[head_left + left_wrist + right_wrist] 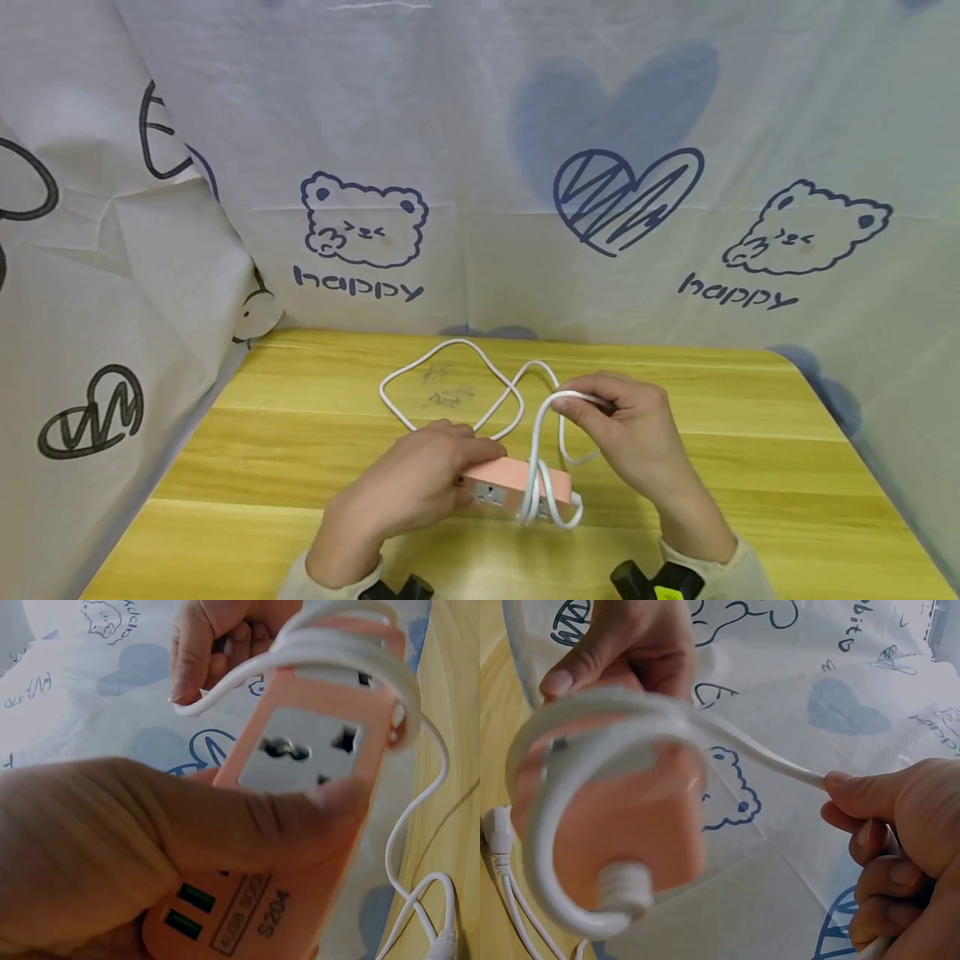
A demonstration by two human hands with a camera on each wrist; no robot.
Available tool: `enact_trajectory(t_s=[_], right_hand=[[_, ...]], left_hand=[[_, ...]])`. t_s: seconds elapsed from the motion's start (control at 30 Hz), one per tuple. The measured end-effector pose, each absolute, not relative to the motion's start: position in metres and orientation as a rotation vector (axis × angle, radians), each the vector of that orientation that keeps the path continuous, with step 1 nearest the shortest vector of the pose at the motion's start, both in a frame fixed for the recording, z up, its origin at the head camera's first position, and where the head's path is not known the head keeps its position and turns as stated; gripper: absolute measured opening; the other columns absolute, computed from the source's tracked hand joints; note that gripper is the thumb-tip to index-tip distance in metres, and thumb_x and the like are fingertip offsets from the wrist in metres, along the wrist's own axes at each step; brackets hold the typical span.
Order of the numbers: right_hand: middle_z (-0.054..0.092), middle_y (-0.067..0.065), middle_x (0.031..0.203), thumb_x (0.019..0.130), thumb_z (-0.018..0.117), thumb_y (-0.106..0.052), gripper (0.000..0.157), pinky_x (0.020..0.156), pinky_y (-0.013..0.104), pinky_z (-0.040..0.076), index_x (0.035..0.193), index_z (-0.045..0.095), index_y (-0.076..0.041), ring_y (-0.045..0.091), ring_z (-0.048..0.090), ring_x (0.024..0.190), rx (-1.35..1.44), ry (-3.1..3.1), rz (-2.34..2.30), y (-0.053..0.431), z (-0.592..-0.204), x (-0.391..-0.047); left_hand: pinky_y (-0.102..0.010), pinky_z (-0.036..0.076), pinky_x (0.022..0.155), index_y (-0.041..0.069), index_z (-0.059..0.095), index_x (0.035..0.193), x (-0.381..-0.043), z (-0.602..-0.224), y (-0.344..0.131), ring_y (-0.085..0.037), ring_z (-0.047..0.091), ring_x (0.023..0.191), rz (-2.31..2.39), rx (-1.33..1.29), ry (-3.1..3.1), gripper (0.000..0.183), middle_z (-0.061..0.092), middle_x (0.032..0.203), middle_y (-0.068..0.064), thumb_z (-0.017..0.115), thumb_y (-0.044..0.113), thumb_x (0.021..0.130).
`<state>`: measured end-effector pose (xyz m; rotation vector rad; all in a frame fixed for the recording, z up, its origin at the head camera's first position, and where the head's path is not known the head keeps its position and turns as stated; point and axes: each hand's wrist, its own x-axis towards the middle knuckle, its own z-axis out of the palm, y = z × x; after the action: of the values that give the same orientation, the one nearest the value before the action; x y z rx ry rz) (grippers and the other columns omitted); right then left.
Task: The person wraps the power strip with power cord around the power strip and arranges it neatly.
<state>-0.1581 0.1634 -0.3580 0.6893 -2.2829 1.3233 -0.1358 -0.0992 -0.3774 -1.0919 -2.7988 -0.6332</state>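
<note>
My left hand grips one end of a pink power strip, its thumb laid across the socket face in the left wrist view. USB ports and the print "S204" show below that thumb. A white power cord leaves the strip's far end through a ribbed collar and loops round that end. Thumb and forefinger of my right hand pinch the cord to the right of the strip, and a stretch of it runs taut between them in the right wrist view. The right hand's other fingers are curled.
Loose cord lies in loops on the wooden table beyond the hands. The cord's white plug shows at the left of the right wrist view. A printed cloth hangs behind the table and along its left side.
</note>
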Motion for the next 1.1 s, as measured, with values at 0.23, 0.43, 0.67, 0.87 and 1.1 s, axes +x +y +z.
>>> enact_trajectory(t_s=[0.23,0.43,0.67,0.87,1.1], right_hand=[[0.079,0.001,0.09,0.091,0.083,-0.014,0.007,0.069,0.024,0.058,0.097,0.083,-0.011,0.005,0.068,0.077,0.505,-2.414,1.378,0.162,-0.36,-0.163],[0.076,0.002,0.086,0.096,0.079,-0.021,0.012,0.064,0.026,0.052,0.099,0.083,-0.011,0.011,0.058,0.069,0.454,-2.514,1.354,0.16,-0.363,-0.166],[0.077,-0.001,0.087,0.094,0.079,-0.011,0.005,0.067,0.027,0.055,0.098,0.082,-0.011,0.006,0.062,0.073,0.625,-2.459,1.339,0.157,-0.371,-0.164],[0.052,-0.008,0.063,0.091,0.068,0.009,0.026,0.055,0.026,0.042,0.078,0.066,-0.013,0.002,0.043,0.06,0.685,-2.482,1.091,0.147,-0.376,-0.159],[0.072,-0.006,0.083,0.106,0.063,-0.015,0.015,0.067,0.029,0.05,0.105,0.078,-0.015,0.006,0.054,0.07,0.65,-2.602,1.141,0.135,-0.374,-0.157]], left_hand=[[-0.024,0.046,0.078,0.031,0.073,0.115,-0.136,-0.374,-0.102,-0.005,0.052,0.086,-0.715,-1.189,-2.747,0.042,0.06,0.091,0.016,0.089,0.017,0.079],[-0.025,0.049,0.083,0.03,0.073,0.126,-0.138,-0.369,-0.108,-0.004,0.055,0.093,-1.008,-1.185,-2.645,0.049,0.065,0.101,0.016,0.09,0.019,0.082],[-0.029,0.053,0.081,0.031,0.072,0.131,-0.138,-0.363,-0.114,-0.01,0.061,0.092,-1.416,-1.001,-2.516,0.053,0.07,0.11,0.014,0.091,0.019,0.083],[-0.032,0.057,0.082,0.031,0.071,0.133,-0.137,-0.362,-0.108,-0.018,0.068,0.097,-1.698,-0.729,-2.484,0.053,0.074,0.115,0.006,0.09,0.021,0.084],[-0.034,0.062,0.078,0.018,0.066,0.143,-0.138,-0.36,-0.101,-0.024,0.067,0.1,-2.078,-0.424,-2.375,0.061,0.07,0.119,-0.015,0.087,0.013,0.086]])
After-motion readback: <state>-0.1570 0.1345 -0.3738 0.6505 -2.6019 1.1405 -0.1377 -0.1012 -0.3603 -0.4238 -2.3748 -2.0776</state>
